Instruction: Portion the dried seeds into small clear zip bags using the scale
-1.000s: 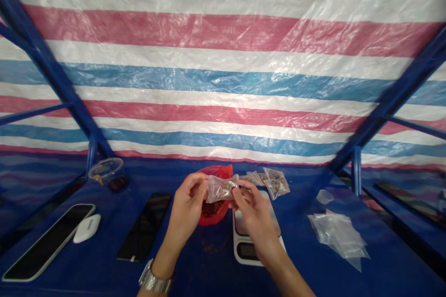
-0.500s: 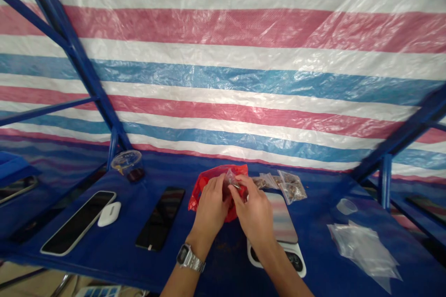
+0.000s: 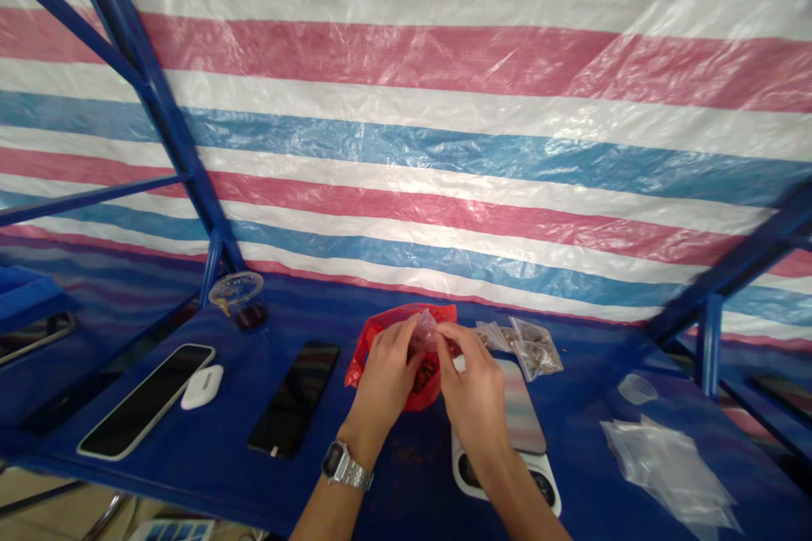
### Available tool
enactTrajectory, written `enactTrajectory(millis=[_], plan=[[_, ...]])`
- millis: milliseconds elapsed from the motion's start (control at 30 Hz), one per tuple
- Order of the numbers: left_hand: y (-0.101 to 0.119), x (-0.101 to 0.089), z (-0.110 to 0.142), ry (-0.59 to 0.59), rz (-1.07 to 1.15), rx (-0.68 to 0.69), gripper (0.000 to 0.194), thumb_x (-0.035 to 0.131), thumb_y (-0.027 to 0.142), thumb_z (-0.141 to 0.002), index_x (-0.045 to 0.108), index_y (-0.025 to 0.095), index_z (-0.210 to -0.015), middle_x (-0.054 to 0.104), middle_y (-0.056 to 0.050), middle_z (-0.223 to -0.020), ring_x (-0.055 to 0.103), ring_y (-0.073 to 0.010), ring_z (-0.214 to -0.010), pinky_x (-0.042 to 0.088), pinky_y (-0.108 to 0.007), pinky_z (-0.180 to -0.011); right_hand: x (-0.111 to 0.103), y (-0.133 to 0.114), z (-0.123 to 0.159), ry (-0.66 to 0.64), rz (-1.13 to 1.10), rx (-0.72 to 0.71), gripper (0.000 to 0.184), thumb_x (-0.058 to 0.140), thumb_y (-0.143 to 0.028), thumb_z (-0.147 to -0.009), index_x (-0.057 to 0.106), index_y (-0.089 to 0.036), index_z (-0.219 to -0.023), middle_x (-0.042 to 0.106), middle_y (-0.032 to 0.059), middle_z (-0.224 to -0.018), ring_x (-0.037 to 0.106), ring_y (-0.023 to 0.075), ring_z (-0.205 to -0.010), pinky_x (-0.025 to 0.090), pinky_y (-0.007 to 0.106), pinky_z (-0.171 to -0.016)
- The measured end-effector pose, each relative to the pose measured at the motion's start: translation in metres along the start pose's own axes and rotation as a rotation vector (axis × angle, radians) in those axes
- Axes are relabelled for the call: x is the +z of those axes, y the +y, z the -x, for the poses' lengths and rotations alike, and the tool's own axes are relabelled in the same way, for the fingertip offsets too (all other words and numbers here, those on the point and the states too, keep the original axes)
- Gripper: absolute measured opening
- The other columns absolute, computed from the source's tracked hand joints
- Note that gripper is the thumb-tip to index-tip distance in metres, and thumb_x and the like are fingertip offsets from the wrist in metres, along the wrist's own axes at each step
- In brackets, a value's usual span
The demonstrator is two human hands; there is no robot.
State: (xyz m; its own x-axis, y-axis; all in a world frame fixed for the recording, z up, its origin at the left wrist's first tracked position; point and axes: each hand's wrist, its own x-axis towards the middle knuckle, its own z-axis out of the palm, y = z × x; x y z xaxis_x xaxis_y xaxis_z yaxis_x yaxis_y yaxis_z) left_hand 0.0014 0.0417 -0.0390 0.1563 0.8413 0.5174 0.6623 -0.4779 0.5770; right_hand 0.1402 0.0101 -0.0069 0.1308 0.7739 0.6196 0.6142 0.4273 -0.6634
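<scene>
My left hand [image 3: 385,374] and my right hand [image 3: 474,389] meet over a red plastic bag [image 3: 374,334] of dark brown bits on the blue table. Both pinch a small clear plastic bag [image 3: 424,330] by its top, fingers closed on it. A metal watch [image 3: 346,467] sits on my left wrist. Just right of my hands lies a white kitchen scale [image 3: 523,431], partly hidden by my right forearm. Behind the scale lie two small filled clear bags [image 3: 529,347].
A stack of empty clear bags [image 3: 672,465] and a small clear cup [image 3: 636,389] lie at the right. At the left are a black phone [image 3: 295,397], a white-edged phone [image 3: 145,401], a white earbud case [image 3: 201,386] and a lidded cup [image 3: 237,292]. Blue frame posts stand on both sides.
My hands have lowered the small clear bag from in front of me down over the red bag and drawn close together. The view has shifted right and slightly down.
</scene>
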Motion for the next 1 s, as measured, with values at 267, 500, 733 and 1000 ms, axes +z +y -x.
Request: enactTrajectory(millis=[267,500,733,1000], plan=[[-0.001,-0.001,-0.002,0.041,-0.001,0.046,0.047,0.058,0.012,-0.096,0.054,0.024,-0.142,0.070,-0.010,-0.130,0.068,-0.0250,-0.120,0.057,-0.046,-0.104,-0.002,-0.002,0.001,0.016,-0.014,-0.048,0.015,0.053,-0.025,-0.103,0.068,-0.025,-0.106,0.073,0.0019,-0.100,0.070,0.0172,-0.088,0.055,0.029,-0.082],[-0.007,-0.003,-0.003,0.060,-0.054,0.073,0.049,0.049,0.006,-0.095,0.055,0.025,-0.140,0.069,-0.010,-0.132,0.065,-0.0255,-0.125,0.055,-0.048,-0.107,-0.004,0.004,0.005,-0.035,0.047,-0.009,0.021,0.049,-0.019,-0.102,0.068,-0.025,-0.107,0.071,0.0043,-0.103,0.070,0.0193,-0.090,0.055,0.030,-0.078],[0.011,-0.017,-0.004,0.112,-0.083,0.173,0.046,0.046,0.011,-0.099,0.056,0.027,-0.140,0.068,-0.008,-0.134,0.062,-0.0247,-0.129,0.052,-0.048,-0.111,-0.021,0.004,0.010,0.030,0.158,-0.027,0.021,0.050,-0.018,-0.100,0.066,-0.024,-0.111,0.068,0.0082,-0.107,0.069,0.0220,-0.095,0.058,0.034,-0.080],[0.037,-0.027,0.010,0.096,-0.147,0.340,0.057,0.051,0.010,-0.094,0.048,0.026,-0.149,0.069,-0.009,-0.130,0.061,-0.0253,-0.126,0.055,-0.043,-0.107,-0.053,-0.017,0.018,-0.118,0.374,-0.452,0.031,0.056,-0.018,-0.100,0.062,-0.024,-0.130,0.068,0.0068,-0.135,0.057,0.0263,-0.130,0.039,0.045,-0.115]])
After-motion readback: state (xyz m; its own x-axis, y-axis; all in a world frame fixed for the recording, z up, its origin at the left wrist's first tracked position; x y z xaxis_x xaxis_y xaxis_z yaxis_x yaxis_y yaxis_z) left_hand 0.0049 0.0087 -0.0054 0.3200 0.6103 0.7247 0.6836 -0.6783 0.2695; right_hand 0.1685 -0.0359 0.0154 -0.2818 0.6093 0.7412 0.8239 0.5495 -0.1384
